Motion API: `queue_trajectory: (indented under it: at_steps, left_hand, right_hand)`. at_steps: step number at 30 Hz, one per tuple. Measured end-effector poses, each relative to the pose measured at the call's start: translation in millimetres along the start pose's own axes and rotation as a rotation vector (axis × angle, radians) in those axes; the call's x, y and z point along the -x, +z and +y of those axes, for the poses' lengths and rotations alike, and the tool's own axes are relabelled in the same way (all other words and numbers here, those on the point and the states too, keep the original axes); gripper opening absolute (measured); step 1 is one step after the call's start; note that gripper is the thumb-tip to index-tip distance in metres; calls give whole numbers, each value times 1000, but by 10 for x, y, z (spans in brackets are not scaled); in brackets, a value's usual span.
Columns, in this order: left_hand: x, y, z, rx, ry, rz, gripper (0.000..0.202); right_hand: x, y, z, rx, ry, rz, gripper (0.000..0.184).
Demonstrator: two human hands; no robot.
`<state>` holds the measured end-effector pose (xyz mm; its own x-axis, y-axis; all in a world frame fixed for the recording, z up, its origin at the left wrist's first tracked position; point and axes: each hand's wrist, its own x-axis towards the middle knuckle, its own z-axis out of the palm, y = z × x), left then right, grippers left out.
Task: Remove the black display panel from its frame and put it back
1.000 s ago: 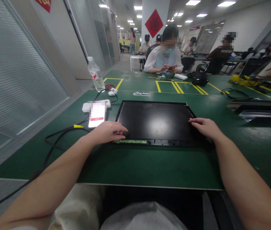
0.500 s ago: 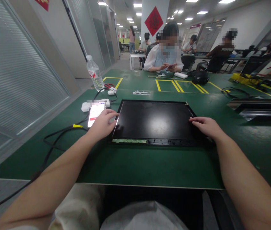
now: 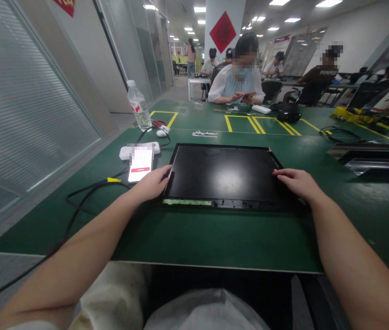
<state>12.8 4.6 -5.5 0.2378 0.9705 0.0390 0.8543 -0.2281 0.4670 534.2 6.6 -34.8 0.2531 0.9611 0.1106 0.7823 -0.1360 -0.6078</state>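
Note:
A black display panel (image 3: pixel 208 176) lies flat on the green table, with a narrow green circuit board (image 3: pixel 187 202) along the left part of its near edge. At its left edge, my left hand (image 3: pixel 153 184) is closed on the rim, the thumb and fingertips close together. My right hand (image 3: pixel 297 181) has its fingers pinched at the right edge of the panel; the fingers beneath are partly hidden. Just beyond my left wrist, a phone (image 3: pixel 140 166) with a lit screen leans on a white object (image 3: pixel 125 152).
A water bottle (image 3: pixel 139 107), a white mouse (image 3: pixel 163 132) and black cables (image 3: pixel 87 192) are on the left. Long metal strips (image 3: pixel 369 165) lie on the right. Small white pieces (image 3: pixel 204 134) sit behind the panel. Across the table a person (image 3: pixel 237 75) holds a phone.
My left hand's fingers have come together at the panel's left edge, where they were more spread before. My right hand stays at the right edge. The view has shifted slightly.

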Motion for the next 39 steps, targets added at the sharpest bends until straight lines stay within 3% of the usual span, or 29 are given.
queue_trajectory:
  at_steps: [5,11,14,20,27,39]
  left_hand:
    - [25,42,5,94,-64,53,77]
    - [12,62,139,895,-199,213,80]
    - [10,51,206,1060,-293,304,68]
    - [-14,64,277,1213,-461,339,54]
    - [-57,69,318,1316,-498,313,41]
    - [-53,85,254,1353,-509,215,53]
  right_hand:
    - [-1,-12,-9,22,5,-7,27]
    - [-11,-5,57,7,-19,30,27]
    - [-20,-4,91,7,-40,30,27]
    - [-19,-10,89,20,-33,35,26]
    - [-1,-12,34,0,8,27,28]
    - [34,-27,9,0,1,44,29]
